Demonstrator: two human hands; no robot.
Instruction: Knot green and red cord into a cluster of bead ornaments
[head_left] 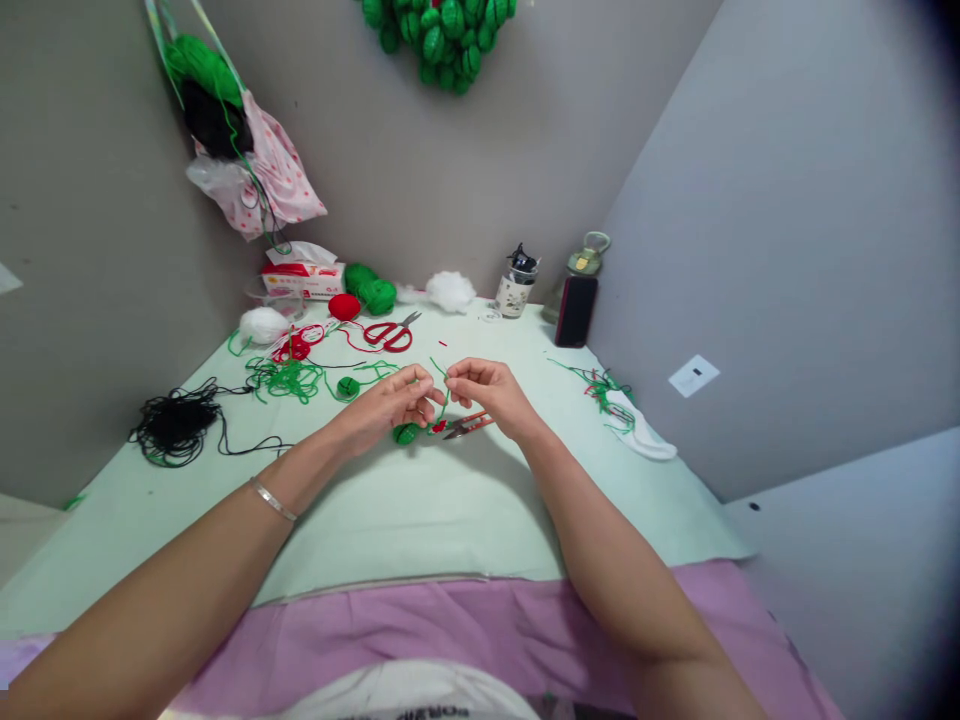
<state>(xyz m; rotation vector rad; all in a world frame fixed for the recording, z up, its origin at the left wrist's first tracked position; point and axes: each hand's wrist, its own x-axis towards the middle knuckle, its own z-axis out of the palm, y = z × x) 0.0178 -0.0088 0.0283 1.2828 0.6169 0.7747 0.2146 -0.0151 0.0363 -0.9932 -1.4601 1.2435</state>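
Keep the green yarn (448, 398) lightly taut and work slowly, clear of the snips (466, 429) lying just nearer on the desk (420, 530). Pinched between thumb and fingers of the right hand (491, 393); running between the hands, down toward a red piece (439, 427) and a green ball (406, 434). Cannot tell whether also gripped by the loosely curled left hand (394, 405).

Open worktop (420, 530) stretched nearside of the right grip (484, 388); orange-handled snips (466, 428) obstructed close beside it, red-handled scissors (398, 328) beyond, leftward.

Green strand (446, 402) in right-hand grip (491, 393), left-hand grip (401, 402) close by, contact unclear.
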